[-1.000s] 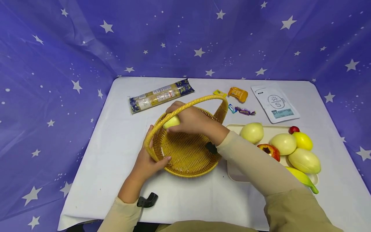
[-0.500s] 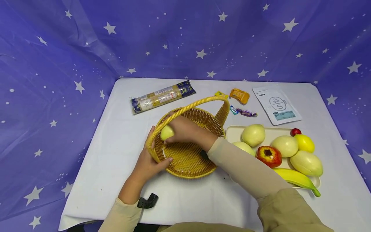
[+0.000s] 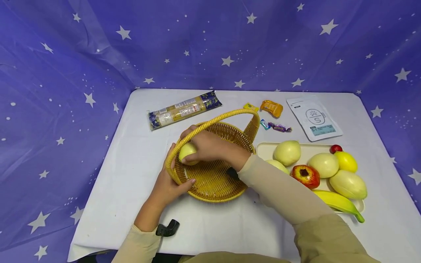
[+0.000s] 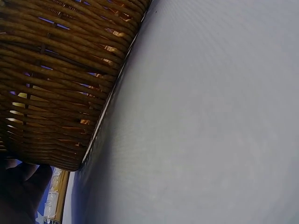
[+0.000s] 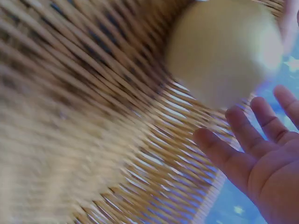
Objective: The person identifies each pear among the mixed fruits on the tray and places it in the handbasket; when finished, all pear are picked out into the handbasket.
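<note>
A yellow-brown wicker basket with an arched handle stands mid-table. My left hand grips its left side, thumb over the rim and fingers outside; the left wrist view shows the dark fingertips beside the woven wall. Inside, against the left wall, is a round pale yellow-green fruit, its exact kind unclear. My right hand reaches under the handle, over the fruit, its thumb overlapping it in the head view. In the right wrist view, its fingers are spread and nearly straight beside the fruit.
Right of the basket, a cream tray holds several pale fruits, a red fruit, a lemon, a banana and a small red fruit. Behind lie a noodle packet, wrapped sweets and a white pouch.
My right hand has lowered the fruit toward the basket's left wall, and its fingers now look loosened from it. My left hand stays on the basket.
</note>
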Action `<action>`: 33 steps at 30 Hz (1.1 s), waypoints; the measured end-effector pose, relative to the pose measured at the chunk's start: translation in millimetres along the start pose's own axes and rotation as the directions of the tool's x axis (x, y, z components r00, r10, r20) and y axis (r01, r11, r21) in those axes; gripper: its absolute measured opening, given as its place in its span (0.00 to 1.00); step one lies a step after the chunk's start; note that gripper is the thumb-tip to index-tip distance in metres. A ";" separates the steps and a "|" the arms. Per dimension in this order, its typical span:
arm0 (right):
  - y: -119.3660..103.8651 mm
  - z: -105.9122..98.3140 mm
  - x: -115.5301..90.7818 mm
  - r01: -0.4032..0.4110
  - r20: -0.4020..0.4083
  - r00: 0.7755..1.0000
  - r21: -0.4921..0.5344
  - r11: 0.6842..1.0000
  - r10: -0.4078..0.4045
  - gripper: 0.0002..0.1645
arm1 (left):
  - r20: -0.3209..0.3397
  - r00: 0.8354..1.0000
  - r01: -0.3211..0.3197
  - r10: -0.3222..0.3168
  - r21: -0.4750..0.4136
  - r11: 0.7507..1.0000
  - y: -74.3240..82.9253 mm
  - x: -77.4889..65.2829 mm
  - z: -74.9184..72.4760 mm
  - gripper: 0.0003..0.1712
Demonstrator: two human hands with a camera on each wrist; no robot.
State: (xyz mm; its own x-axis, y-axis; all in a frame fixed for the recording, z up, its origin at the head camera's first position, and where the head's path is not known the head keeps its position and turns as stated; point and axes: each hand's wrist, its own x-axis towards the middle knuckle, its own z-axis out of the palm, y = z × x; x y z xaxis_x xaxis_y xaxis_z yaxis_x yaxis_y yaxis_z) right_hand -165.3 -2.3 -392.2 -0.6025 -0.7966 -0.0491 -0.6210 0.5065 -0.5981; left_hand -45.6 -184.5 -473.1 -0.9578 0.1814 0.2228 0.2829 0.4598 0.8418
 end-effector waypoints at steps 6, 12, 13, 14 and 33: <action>-16.9 -37.1 -46.7 0.000 -0.047 0.999 -0.071 0.997 -0.004 0.35 | 0.004 1.000 0.014 -0.014 -0.009 1.000 2.1 0.1 -0.3 0.71; -14.5 -56.6 -112.2 0.094 -0.157 0.983 0.002 0.996 -0.093 0.31 | 0.008 1.000 0.021 -0.021 -0.006 1.000 3.2 0.4 -2.4 0.68; -12.0 -59.0 -124.3 0.094 -0.184 0.979 0.017 0.995 -0.090 0.30 | 0.010 1.000 0.024 -0.024 -0.008 1.000 3.1 0.1 -2.3 0.67; -9.0 -60.9 -136.7 0.082 -0.211 0.975 0.028 0.996 -0.074 0.29 | 0.010 1.000 0.026 -0.026 -0.011 1.000 2.8 -0.2 -1.9 0.66; 60.5 5.2 -262.8 -0.211 -0.452 0.840 0.237 0.948 0.300 0.39 | 0.014 0.999 0.034 -0.033 -0.039 0.999 28.5 -1.1 -3.8 0.62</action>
State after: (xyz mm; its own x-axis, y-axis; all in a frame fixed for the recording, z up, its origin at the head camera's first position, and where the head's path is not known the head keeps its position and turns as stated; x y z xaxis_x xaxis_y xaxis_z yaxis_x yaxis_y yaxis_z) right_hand -41.9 236.0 -419.7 -0.9190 -0.3682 0.1410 -0.3430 0.5702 -0.7465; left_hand -36.7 -174.9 -447.4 -0.9659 0.1785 0.1874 0.2480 0.4313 0.8674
